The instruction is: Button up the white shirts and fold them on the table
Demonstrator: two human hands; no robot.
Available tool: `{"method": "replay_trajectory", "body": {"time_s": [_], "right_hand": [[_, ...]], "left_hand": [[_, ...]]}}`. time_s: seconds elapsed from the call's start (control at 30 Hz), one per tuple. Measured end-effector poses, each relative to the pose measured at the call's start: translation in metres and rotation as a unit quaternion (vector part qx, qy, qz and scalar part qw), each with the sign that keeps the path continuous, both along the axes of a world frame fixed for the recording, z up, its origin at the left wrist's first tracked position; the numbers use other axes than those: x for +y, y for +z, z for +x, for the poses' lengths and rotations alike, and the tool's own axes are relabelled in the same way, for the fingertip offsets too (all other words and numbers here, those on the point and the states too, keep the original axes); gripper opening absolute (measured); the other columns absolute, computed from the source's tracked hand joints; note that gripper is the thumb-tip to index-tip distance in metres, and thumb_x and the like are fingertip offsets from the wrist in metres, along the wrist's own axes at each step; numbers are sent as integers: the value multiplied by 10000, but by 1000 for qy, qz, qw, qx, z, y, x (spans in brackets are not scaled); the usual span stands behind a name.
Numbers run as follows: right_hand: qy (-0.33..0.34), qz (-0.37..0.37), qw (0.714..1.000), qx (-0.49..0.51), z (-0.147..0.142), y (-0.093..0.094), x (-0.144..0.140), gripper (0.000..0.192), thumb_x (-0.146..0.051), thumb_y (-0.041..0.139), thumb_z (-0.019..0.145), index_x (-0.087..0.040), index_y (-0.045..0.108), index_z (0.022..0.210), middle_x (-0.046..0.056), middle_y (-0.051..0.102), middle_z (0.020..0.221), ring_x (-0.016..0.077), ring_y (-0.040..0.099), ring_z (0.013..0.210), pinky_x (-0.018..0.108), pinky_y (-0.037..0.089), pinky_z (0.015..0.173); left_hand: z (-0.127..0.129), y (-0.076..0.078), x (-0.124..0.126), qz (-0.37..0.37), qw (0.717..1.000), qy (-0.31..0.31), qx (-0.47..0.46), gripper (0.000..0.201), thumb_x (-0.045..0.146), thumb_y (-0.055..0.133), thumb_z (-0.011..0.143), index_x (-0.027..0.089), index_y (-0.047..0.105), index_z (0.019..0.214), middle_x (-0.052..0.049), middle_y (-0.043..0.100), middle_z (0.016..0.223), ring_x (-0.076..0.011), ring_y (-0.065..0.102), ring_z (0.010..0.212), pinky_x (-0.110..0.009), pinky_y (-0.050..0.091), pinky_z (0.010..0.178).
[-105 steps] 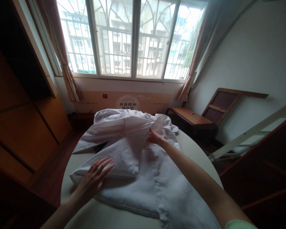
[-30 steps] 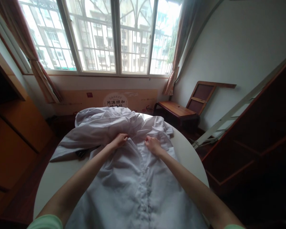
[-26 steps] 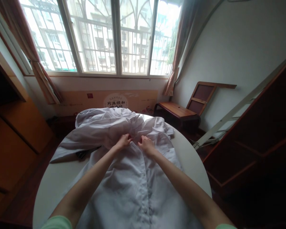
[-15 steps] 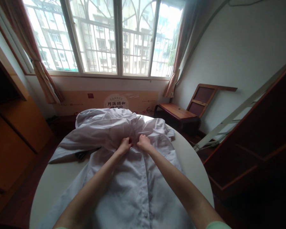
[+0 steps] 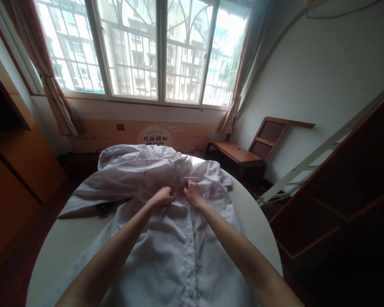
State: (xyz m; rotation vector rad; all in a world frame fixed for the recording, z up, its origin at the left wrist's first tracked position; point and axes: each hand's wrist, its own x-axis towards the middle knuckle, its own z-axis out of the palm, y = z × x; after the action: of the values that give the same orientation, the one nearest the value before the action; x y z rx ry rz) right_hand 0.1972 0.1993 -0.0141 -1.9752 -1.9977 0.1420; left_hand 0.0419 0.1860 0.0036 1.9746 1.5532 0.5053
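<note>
A white garment with a buttoned front, which looks like a shirt or lab coat (image 5: 160, 251), lies spread over a round white table (image 5: 51, 251). Its far part is bunched in folds, and one sleeve stretches out to the left. My left hand (image 5: 164, 195) is closed on the cloth just left of the button strip. Close beside it on the right, my right hand (image 5: 193, 192) grips the cloth near the top of the strip. The fingertips of both hands are partly hidden. A small dark object (image 5: 104, 207) shows from under the sleeve.
Beyond the table stand a wooden bench (image 5: 238, 152) and a wooden frame (image 5: 269, 136) by the wall. A pale ladder (image 5: 294, 170) and a dark wooden panel (image 5: 339, 204) lean at the right. Orange cabinets (image 5: 22, 170) are at the left, below barred windows (image 5: 131, 59).
My left hand has shifted a little to the left, widening the gap between the hands. My right hand stays almost in place. The view has moved slightly.
</note>
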Motion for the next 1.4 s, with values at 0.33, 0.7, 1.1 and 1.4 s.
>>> {"method": "replay_trajectory", "body": {"time_s": [0.33,0.7,1.1,1.4], "right_hand": [[-35,33,989,137,15,13,0,111,-238,541,748,-160,613,777,68,679,818,177,609,782,239,413,676],[-30,67,907,414,9,-31,6,204,-320,600,709,-134,639,783,68,692,761,191,643,724,289,504,673],[6,78,922,378,10,-33,5,155,-206,577,721,-149,673,828,72,708,864,187,651,805,298,503,766],[12,98,941,323,8,-26,-2,139,-182,600,704,-154,682,814,57,708,846,169,642,794,267,485,772]], "left_hand": [[43,-20,24,124,968,123,-181,136,245,562,730,123,599,684,-45,628,668,-151,577,657,-247,427,623],[46,-45,27,113,952,98,-268,148,253,594,730,115,600,678,-57,650,678,-166,602,677,-263,453,646],[47,-47,23,115,964,48,-236,98,167,525,767,127,607,731,-74,673,772,-177,619,738,-269,461,699],[46,-52,25,118,961,58,-243,104,166,513,774,124,608,777,-80,672,797,-175,616,760,-263,452,712]]}}
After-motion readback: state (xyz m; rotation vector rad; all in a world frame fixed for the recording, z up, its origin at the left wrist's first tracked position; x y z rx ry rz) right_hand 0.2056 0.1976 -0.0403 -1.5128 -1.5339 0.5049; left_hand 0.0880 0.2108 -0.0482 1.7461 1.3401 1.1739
